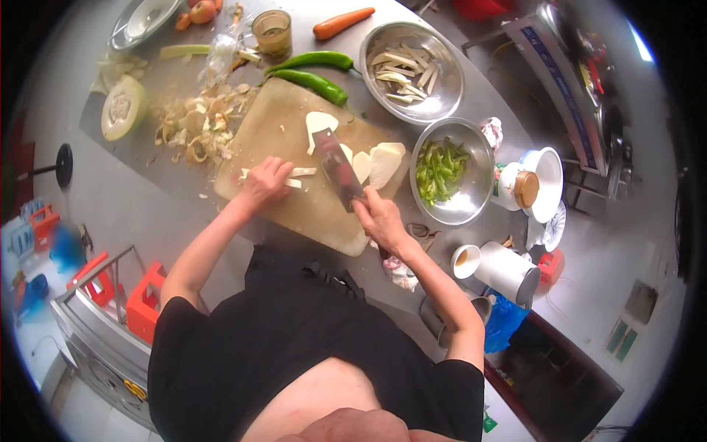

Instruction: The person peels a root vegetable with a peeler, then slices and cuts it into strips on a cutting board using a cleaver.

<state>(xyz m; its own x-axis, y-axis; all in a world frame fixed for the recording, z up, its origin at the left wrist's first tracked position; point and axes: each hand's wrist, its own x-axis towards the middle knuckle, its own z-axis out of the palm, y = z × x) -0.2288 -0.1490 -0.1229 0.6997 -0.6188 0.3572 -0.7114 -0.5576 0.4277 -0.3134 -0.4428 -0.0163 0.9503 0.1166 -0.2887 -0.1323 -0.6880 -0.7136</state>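
On the cutting board [294, 118], my left hand [266, 182] has its fingers bent over pale cut strips [300, 172]. Wrapped round the handle of a cleaver [337, 168] is my right hand [377, 216]. The cleaver's blade slants across the board, to the right of the strips. Pale slices [384, 163] lie to the right of the blade, and another pale slice [320, 125] lies beyond its tip. Both hands are apart from each other.
Two green peppers [313, 82] and a carrot [344, 23] lie beyond the board. To the right stand a bowl of pale strips [374, 44] and a bowl of cut green pepper [479, 184]. Peelings [195, 129] and a halved pale vegetable [124, 108] are at the left.
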